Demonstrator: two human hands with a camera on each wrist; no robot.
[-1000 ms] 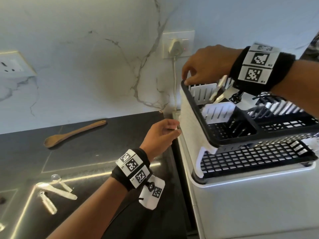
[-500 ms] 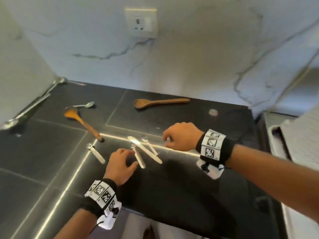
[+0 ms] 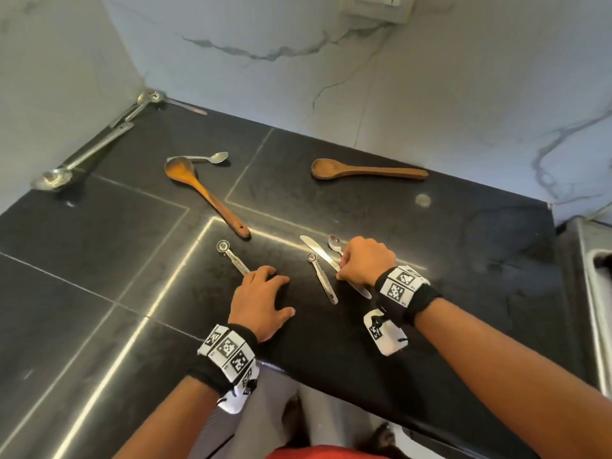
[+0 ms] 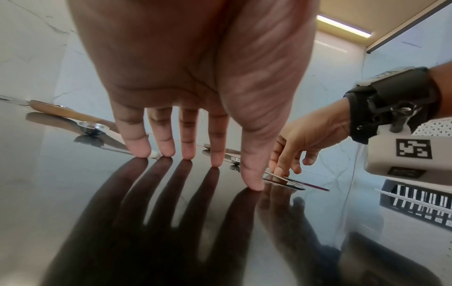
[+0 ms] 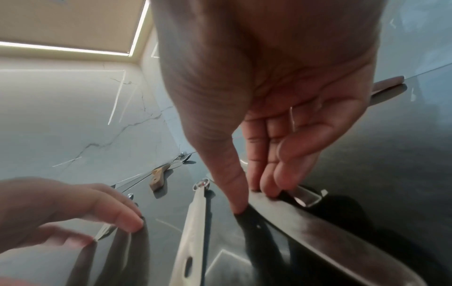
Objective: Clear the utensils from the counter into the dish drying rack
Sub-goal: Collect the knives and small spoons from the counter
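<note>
Several utensils lie on the black counter. My right hand pinches a butter knife between thumb and fingers; the right wrist view shows the knife still flat on the counter. A small metal spoon lies just behind it, and a measuring spoon to its left. My left hand is spread, with straight fingertips touching the counter at the handle end of a second measuring spoon. The dish rack shows only in the left wrist view, at the right.
Two wooden spoons and a teaspoon lie farther back. Long metal ladles rest along the left wall. A steel sink edge borders the counter on the right. The front edge of the counter runs just below my wrists.
The view has swung from the dish rack to the counter. Both hands came down from the rack to the utensils. The right now pinches the knife, and the left touches the measuring spoon's handle.
</note>
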